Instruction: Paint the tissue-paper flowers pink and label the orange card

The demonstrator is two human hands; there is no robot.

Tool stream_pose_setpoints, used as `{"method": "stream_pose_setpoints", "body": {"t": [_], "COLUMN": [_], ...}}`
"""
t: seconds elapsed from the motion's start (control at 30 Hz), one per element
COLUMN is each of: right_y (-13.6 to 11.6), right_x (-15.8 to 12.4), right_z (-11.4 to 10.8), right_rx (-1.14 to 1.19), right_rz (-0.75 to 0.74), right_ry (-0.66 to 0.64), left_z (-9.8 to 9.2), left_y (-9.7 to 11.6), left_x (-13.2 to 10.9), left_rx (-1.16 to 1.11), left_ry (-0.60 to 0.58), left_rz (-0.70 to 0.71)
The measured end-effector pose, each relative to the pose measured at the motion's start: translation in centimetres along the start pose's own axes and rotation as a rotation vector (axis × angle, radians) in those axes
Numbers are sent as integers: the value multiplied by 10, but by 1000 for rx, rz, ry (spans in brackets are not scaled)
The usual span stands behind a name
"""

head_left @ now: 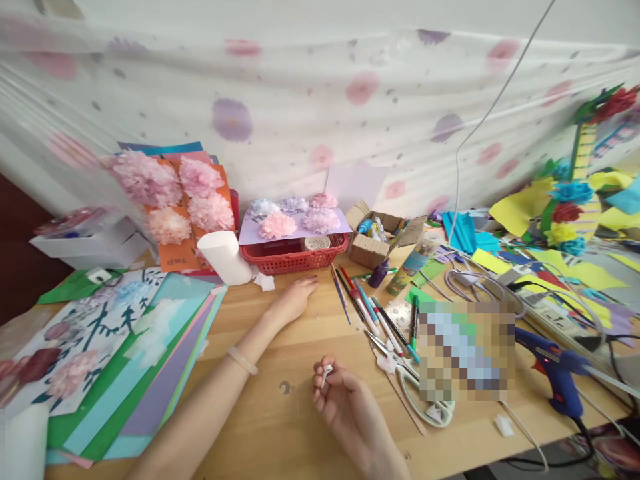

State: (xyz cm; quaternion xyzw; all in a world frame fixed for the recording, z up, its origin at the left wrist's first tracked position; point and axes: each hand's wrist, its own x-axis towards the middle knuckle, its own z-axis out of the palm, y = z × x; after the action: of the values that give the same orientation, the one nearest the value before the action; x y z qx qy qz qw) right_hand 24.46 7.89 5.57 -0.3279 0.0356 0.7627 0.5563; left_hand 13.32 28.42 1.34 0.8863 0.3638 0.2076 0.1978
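Observation:
My left hand [296, 298] reaches across the wooden table [250, 407] to just in front of the red basket [280, 265]. Its fingers are stretched out low over the wood, and nothing shows in them. Closer to me, my right hand [345, 403] is turned palm up, its fingers curled around a small white piece of paper [326, 375]. Small white paper squares [267, 283] lie left of my left hand. Scissors with pale handles [425, 393] lie to the right of my right hand, beside several pens [383, 327].
Paper flowers on a lilac sheet [245, 233] top the basket, beside a white roll [225, 257]. Coloured paper sheets [145, 400] cover the left side. On the right are a cardboard box [370, 250], a blue glue gun [555, 367], a power strip [555, 323] and cables.

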Motion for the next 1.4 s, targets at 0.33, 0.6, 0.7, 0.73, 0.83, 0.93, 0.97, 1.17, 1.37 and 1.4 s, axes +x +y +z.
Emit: {"method": "stream_pose_setpoints", "body": {"t": [0.33, 0.6, 0.7, 0.73, 0.83, 0.93, 0.97, 1.17, 1.37, 1.4], "right_y": [-13, -18, -15, -14, -12, -11, -11, -7, -4, -4], "right_x": [4, -9, -10, -10, -10, -13, -14, -23, -13, -9], "right_z": [-10, -4, -6, -6, -6, -3, -2, -3, -1, 0], "right_rx": [69, 135, 159, 167, 179, 175, 177, 201, 246, 250], "right_rz": [-140, -157, -130, -120, -113, -100, -94, -121, -121, -119], "right_ry": [172, 167, 178, 181, 189, 188, 184, 192, 155, 118], "left_z": [3, 7, 0, -2, -7, -5, -3, -7, -32, -30], "left_y": [46, 48, 49, 49, 48, 50, 51, 49, 93, 106], "left_x": [-78, -63, -52, -48, -40, -36, -36, -28, -56, -67], "left_rx": [117, 118, 94, 87, 74, 90, 97, 114, 25, 13], "left_ry": [-75, -64, -85, -91, -114, -132, -136, -51, 98, 102], "left_rz": [75, 78, 77, 67, 29, -14, -28, -125, -95, -53]}}
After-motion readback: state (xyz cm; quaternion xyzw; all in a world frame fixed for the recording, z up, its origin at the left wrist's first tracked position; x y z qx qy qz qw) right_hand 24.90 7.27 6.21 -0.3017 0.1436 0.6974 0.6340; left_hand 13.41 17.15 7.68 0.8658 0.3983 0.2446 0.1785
